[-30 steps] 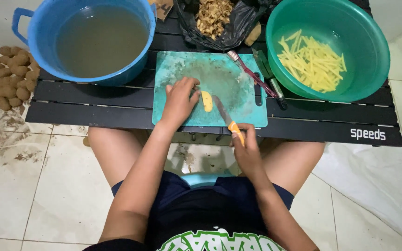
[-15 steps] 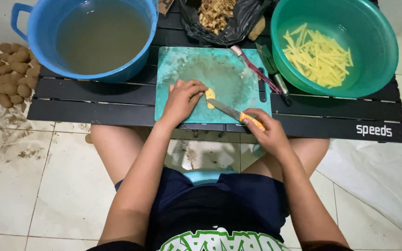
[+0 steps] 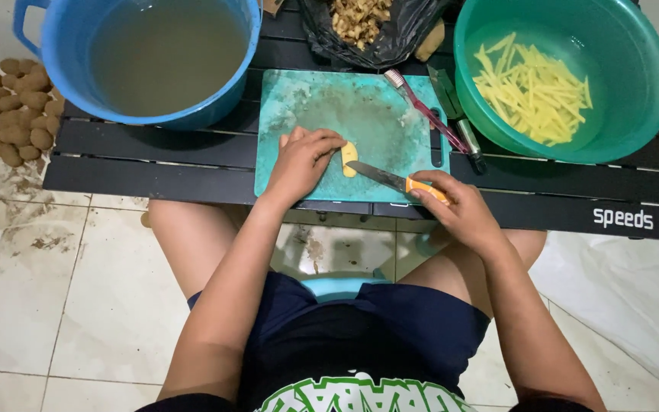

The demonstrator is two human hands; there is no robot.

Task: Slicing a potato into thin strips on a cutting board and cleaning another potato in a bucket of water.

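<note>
My left hand (image 3: 301, 162) presses down on a peeled yellow potato piece (image 3: 349, 157) on the teal cutting board (image 3: 360, 114). My right hand (image 3: 455, 206) grips the orange handle of a knife (image 3: 390, 179), whose blade lies across the board with its tip just right of the potato piece. The board sits on a black slatted table (image 3: 154, 160) over my knees.
A blue bucket of murky water (image 3: 154, 53) stands at the back left. At the right a green basin (image 3: 566, 76) holds yellow potato sticks. A black bag of peelings (image 3: 368, 23), a pink toothbrush (image 3: 425, 111) and a peeler (image 3: 455, 114) lie nearby. Unpeeled potatoes (image 3: 9, 107) are piled on the floor.
My right hand brought the knife up from the table's front edge onto the board, beside the potato piece. My left hand stayed on the piece.
</note>
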